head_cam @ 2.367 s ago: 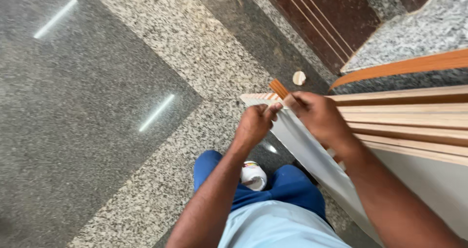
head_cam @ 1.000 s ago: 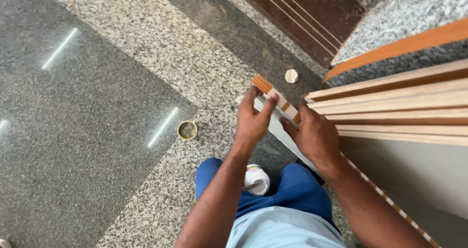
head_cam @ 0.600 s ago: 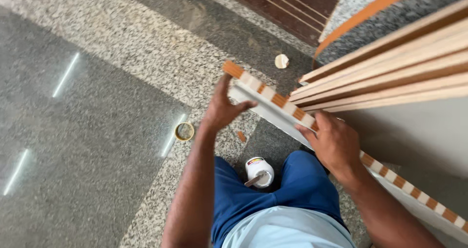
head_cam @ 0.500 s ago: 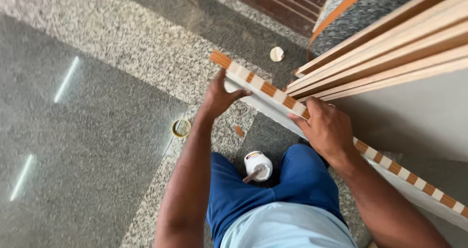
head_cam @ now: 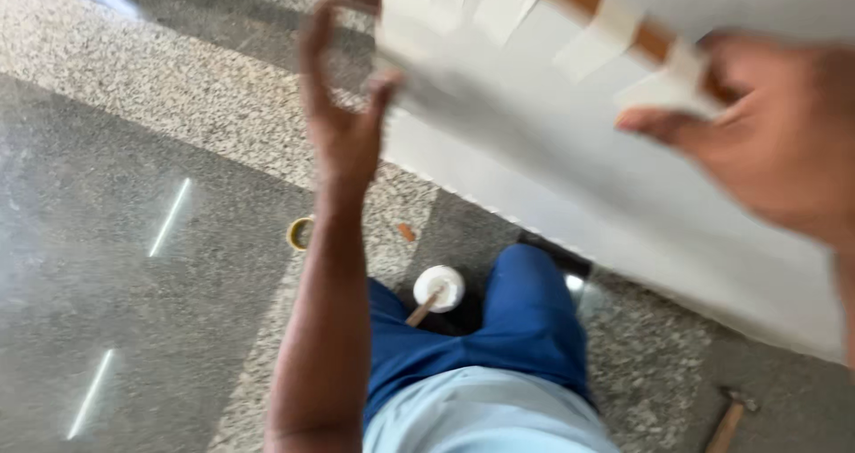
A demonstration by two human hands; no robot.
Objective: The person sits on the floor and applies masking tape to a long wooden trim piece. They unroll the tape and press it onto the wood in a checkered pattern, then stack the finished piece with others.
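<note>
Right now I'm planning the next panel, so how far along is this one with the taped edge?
Done: pale tape strips already cross the brown wooden edging of the big white panel. In hand: the right hand grips that taped edge and the open left hand touches the panel's end; the view is blurred. Left: the white pot with a stick, the small tape roll and the wooden-handled hammer lie on the floor.

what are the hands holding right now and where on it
A long white panel with a taped wooden edge. The right hand grips that upper edge; the left hand is open, fingers touching the panel's end. The frame is blurred, so the exact hold is unclear.
</note>
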